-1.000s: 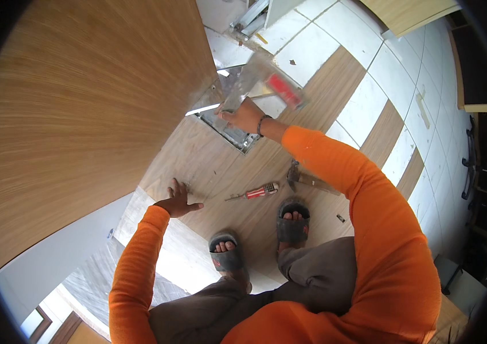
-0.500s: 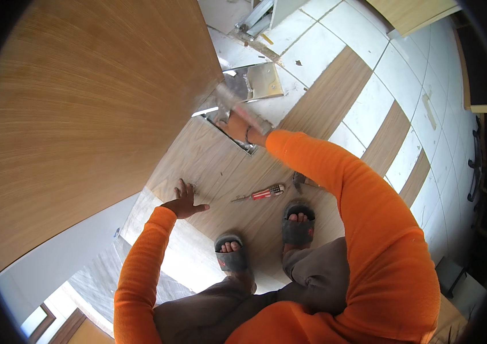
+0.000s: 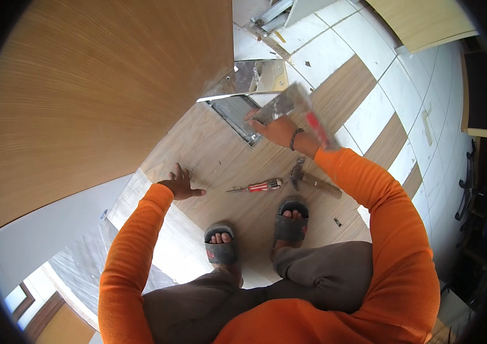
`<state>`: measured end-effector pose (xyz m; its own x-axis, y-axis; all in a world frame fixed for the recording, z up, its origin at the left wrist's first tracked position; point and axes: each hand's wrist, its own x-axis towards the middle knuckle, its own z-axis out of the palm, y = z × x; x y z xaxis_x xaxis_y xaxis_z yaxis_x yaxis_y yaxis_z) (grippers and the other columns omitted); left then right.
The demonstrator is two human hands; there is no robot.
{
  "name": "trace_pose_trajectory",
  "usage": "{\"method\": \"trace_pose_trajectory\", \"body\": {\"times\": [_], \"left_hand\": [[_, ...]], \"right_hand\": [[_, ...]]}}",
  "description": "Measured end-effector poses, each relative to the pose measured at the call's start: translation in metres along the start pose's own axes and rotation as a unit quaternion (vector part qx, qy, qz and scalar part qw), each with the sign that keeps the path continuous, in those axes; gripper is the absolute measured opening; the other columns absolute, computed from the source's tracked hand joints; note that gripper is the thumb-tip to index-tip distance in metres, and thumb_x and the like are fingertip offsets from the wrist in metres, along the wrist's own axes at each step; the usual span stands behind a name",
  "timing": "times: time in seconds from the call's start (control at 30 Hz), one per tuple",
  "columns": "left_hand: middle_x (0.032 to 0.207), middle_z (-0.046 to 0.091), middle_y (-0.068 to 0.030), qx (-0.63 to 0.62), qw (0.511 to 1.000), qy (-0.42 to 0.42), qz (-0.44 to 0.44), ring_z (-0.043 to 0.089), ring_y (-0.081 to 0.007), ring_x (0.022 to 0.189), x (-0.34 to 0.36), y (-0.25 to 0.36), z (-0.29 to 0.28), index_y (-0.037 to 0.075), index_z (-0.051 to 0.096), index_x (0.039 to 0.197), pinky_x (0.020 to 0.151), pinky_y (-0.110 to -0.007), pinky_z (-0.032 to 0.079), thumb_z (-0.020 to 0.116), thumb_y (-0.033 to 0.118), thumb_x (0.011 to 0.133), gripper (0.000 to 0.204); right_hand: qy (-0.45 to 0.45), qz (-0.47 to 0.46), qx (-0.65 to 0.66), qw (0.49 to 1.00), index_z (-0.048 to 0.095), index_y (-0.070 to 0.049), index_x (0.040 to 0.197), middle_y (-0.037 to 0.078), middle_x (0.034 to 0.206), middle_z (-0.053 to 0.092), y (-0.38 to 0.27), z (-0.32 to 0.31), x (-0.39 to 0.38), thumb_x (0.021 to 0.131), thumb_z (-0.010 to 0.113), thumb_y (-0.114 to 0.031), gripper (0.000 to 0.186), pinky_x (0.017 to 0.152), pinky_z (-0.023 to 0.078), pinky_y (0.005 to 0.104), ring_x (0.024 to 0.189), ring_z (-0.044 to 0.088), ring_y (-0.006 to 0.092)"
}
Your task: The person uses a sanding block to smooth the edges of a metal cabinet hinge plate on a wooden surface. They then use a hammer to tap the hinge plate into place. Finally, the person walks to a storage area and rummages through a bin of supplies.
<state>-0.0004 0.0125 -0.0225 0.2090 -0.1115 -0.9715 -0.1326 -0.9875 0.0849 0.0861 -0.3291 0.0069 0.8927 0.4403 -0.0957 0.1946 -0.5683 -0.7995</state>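
My right hand (image 3: 278,132) is closed on a flat greyish metal plate (image 3: 286,103) with a red patch (image 3: 315,127); motion blurs it, so its exact kind is unclear. It is raised just right of a rectangular metal-edged recess (image 3: 235,117) in the wood-look floor (image 3: 197,149). Fingers spread, my left hand (image 3: 180,184) rests on the floor near the wooden door panel (image 3: 111,86). Between my hands and my feet lie a screwdriver (image 3: 261,186) with a flag-patterned handle and a hammer (image 3: 315,181).
Beyond the recess lies a shiny metal piece (image 3: 269,76) beside the panel's edge. White tiles (image 3: 364,40) with wood-look strips (image 3: 346,86) spread to the right, with bits of debris on them. My sandalled feet (image 3: 223,243) stand on the near floor.
My right hand has moved right with the plate, away from over the recess, which shows more fully. The hammer is in fuller view. My left hand keeps its place on the floor.
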Motion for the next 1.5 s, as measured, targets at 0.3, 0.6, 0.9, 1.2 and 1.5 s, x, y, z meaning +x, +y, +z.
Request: {"method": "trace_pose_trajectory", "body": {"times": [0.3, 0.6, 0.9, 1.2, 1.5], "left_hand": [[0.162, -0.017, -0.0308, -0.029, 0.999, 0.014, 0.007, 0.002, -0.0492, 0.152, -0.009, -0.003, 0.006, 0.000, -0.001, 0.159, 0.121, -0.058, 0.017, 0.044, 0.084, 0.086, 0.120], [0.163, -0.014, -0.0310, -0.055, 0.997, 0.049, 0.023, 0.001, -0.0528, 0.150, -0.004, -0.017, 0.022, -0.003, 0.000, 0.159, 0.121, -0.058, 0.019, 0.045, 0.083, 0.086, 0.122], [0.161, -0.018, -0.0326, -0.039, 0.999, 0.031, 0.021, -0.001, -0.0498, 0.151, -0.007, -0.003, 0.011, -0.004, -0.004, 0.158, 0.121, -0.059, 0.017, 0.043, 0.082, 0.087, 0.121], [0.160, -0.020, -0.0325, -0.015, 1.000, 0.014, 0.011, -0.002, -0.0491, 0.151, -0.007, 0.001, 0.009, -0.005, -0.005, 0.157, 0.121, -0.058, 0.017, 0.041, 0.081, 0.089, 0.120], [0.161, -0.017, -0.0335, -0.034, 0.999, 0.027, 0.015, 0.002, -0.0550, 0.149, 0.004, 0.001, 0.012, -0.005, -0.004, 0.158, 0.120, -0.058, 0.018, 0.037, 0.086, 0.087, 0.122]], "right_hand": [[-0.054, -0.011, -0.116, 0.992, 0.061, -0.014, 0.119, 0.017, 0.093, 0.069, 0.029, 0.048, 0.002, 0.097, 0.057, -0.021, 0.024, 0.081, 0.056, 0.0443, 0.090, 0.069, 0.0362], [-0.050, -0.022, 0.018, 0.998, 0.071, -0.007, 0.110, 0.018, 0.098, 0.070, 0.045, 0.051, 0.020, 0.096, 0.062, -0.020, 0.021, 0.077, 0.058, 0.0444, 0.083, 0.070, 0.0321], [-0.051, 0.096, 0.312, 0.944, 0.070, -0.004, 0.109, 0.009, 0.099, 0.069, -0.003, 0.001, 0.007, 0.096, 0.065, -0.012, 0.015, 0.065, 0.058, 0.0335, 0.080, 0.069, 0.0155], [-0.012, -0.022, -0.046, 0.999, 0.064, -0.011, 0.111, 0.017, 0.094, 0.066, 0.030, 0.048, 0.012, 0.098, 0.057, -0.025, 0.021, 0.082, 0.051, 0.0448, 0.088, 0.063, 0.0360], [0.052, -0.031, -0.074, 0.995, 0.070, -0.008, 0.097, 0.018, 0.096, 0.068, 0.097, 0.101, 0.031, 0.095, 0.062, -0.028, 0.022, 0.076, 0.053, 0.0433, 0.090, 0.068, 0.0327]]}}
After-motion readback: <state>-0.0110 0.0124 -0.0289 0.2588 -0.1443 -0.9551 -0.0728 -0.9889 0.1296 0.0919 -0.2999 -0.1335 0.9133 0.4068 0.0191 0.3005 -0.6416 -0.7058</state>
